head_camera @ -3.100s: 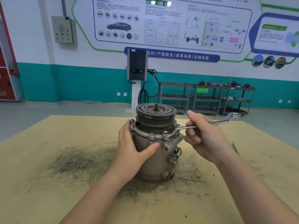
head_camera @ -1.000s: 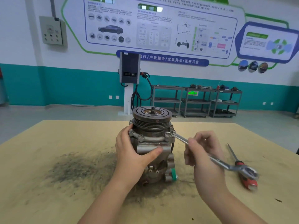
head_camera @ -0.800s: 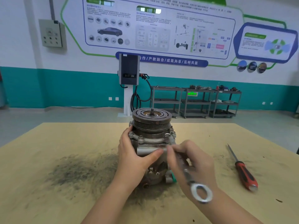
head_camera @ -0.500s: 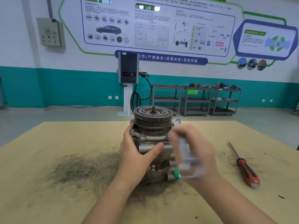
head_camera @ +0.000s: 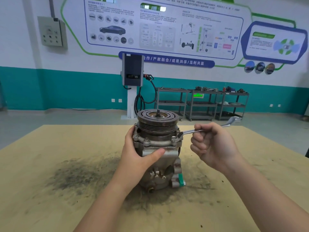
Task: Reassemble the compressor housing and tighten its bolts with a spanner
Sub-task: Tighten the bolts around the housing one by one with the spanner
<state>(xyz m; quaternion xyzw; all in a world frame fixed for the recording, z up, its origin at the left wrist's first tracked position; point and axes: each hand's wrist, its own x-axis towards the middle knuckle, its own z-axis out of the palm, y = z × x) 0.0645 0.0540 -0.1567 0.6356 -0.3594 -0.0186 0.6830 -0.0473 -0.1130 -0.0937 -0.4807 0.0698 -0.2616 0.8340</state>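
On wall: banner (head_camera: pixel 167 60) reads "产教融合/成果共享/互利共赢".
Compressor (head_camera: pixel 158 151): upright at surface (head_camera: pixel 50 164) centre, pulley up.
Spanner (head_camera: pixel 192 131): on right bolt, handle pointing right.
Left hand (head_camera: pixel 137 156): fingers grip compressor.
Right hand (head_camera: pixel 212 144): fingers clamped on spanner.

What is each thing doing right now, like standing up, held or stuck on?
compressor: upright on the table
left hand: holds the compressor body
right hand: grips the spanner's handle
spanner: ring end seated on the right flange bolt
flange bolt: under the spanner's ring
table: stained with dark grime
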